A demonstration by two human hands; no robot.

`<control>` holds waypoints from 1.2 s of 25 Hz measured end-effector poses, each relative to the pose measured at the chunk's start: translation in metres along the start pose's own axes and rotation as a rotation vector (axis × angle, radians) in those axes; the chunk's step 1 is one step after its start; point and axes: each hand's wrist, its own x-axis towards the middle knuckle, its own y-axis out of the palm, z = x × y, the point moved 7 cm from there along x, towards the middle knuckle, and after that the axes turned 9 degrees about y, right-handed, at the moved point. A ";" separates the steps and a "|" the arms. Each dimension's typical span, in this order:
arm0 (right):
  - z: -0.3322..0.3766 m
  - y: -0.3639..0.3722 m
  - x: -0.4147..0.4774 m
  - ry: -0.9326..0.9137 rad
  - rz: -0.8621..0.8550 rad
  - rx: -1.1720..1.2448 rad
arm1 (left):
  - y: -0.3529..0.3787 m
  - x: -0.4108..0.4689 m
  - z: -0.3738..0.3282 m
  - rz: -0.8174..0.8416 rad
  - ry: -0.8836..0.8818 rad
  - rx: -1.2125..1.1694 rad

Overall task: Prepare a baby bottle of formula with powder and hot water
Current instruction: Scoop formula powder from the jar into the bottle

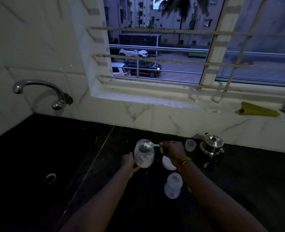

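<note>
A clear glass jar (144, 156) with white formula powder in its bottom stands open on the dark counter. My left hand (129, 162) grips its left side. My right hand (171, 150) holds a pale green scoop (149, 145) by the handle, its bowl heaped with powder right over the jar's mouth. The open baby bottle (173, 185) stands nearer to me, under my right forearm. The jar's white lid (166, 163) lies flat behind the bottle. A small clear measuring cup (190, 145) and a lidded steel pot (212, 145) sit at the right.
A black sink (38, 164) with a drain lies to the left, under a wall tap (43, 91). A tiled wall and barred window rise behind the counter (247, 181). A green cloth (257, 112) rests on the sill at the right.
</note>
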 end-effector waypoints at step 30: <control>0.030 -0.069 -0.104 -0.529 -0.274 -1.242 | 0.113 -0.117 0.028 0.677 0.528 0.877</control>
